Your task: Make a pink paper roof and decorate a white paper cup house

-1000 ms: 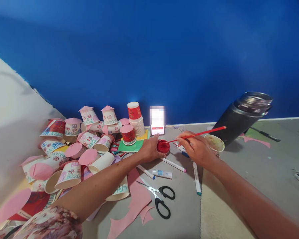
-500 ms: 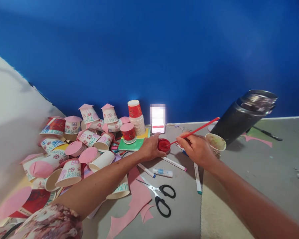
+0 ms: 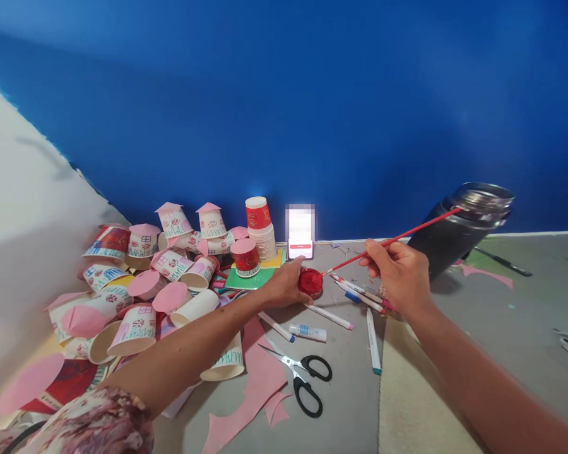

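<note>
My left hand (image 3: 284, 285) grips a small red paint pot (image 3: 311, 281) that rests on the grey floor. My right hand (image 3: 397, 272) holds a thin red-handled paintbrush (image 3: 392, 240); its tip touches the pot's right edge and its handle slants up to the right. Several marker pens (image 3: 360, 294) lie just under and beside my right hand.
A heap of decorated paper cups with pink roofs (image 3: 142, 284) fills the left. A stack of cups (image 3: 260, 232) and a lit phone (image 3: 300, 232) stand by the blue wall. Scissors (image 3: 303, 373), a glue tube (image 3: 307, 331), pink paper scraps (image 3: 260, 384) and a dark flask (image 3: 464, 226) lie around.
My right hand has moved up and to the right, drawing the brush back so only its tip meets the pot. The paint-stained cup by the flask is now hidden behind that hand.
</note>
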### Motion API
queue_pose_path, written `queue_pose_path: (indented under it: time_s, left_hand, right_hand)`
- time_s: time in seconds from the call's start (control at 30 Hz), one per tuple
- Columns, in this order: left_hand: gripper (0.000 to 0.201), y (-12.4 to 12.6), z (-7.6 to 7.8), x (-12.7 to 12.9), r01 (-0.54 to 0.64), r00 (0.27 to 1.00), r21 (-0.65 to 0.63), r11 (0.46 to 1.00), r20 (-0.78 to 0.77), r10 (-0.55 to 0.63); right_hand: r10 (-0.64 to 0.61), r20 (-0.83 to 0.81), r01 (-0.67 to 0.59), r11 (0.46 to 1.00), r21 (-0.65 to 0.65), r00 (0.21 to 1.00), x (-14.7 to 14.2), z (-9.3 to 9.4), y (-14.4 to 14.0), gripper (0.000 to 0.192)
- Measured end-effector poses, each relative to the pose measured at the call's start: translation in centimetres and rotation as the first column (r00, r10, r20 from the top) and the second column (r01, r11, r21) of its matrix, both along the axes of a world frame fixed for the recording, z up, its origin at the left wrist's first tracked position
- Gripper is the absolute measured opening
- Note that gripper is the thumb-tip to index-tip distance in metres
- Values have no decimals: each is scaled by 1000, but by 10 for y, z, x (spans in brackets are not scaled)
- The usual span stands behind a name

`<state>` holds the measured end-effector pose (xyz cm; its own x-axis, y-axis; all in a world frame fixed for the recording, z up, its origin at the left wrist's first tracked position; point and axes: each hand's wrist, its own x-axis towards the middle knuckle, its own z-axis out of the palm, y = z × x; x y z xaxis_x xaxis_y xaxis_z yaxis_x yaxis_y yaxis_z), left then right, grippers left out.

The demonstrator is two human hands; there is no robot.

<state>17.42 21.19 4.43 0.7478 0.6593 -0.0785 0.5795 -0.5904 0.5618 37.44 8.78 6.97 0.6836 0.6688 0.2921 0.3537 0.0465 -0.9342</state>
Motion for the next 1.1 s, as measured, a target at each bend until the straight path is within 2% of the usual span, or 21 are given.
queue_pose_path:
  time_s: [0.07,0.13,0.3,0.4,0.47,0.57,0.7,0.77,0.87,1.0,1.1]
  left_hand:
    - [100,3,9,-1,28,1000,-9,1000,10,-28]
    - [91,6,25,-1,42,999,-19,999,21,-41]
    - [64,9,87,-12,12,995,-22,1000,97,-10]
    - [49,-4,122,-41,-9,992,25,1000,128,5]
    - [52,-21,133,-72,-28,999,85,996,42,24]
    - [76,-50,126,-123,-71,990,88,994,-118,81]
    - [97,-78,93,-169,-91,980,49,995,-172,98]
    - [103,-86,78,-177,-76,982,47,996,-172,83]
    - [103,-95,64,-179,-110,978,49,993,-174,116]
    - [90,-105,56,-179,-179,976,24,984,-120,181]
    - [89,-107,52,-181,-196,981,-32,980,-4,196]
  right_hand:
    - [17,-74,-15,999,29,997,0,-1,1,36]
    - [44,-120,-37,997,65,992,0,-2,0,33]
    - [146,-100,-131,981,144,984,-2,-5,-3,28]
    - [216,-71,-204,968,145,974,-4,-4,-5,30]
    - [251,-45,-242,960,142,967,-5,-3,-7,30]
    - [280,-26,-274,952,139,960,-6,-2,-9,29]
    - [308,-42,-301,945,128,950,-11,0,-12,27]
    - [298,-39,-293,951,102,954,-15,4,-13,27]
    - [258,-26,-256,965,63,966,-22,15,-12,25]
    - [283,32,-285,955,81,958,-31,35,-14,23]
    - [350,62,-354,932,74,935,-42,41,-26,26]
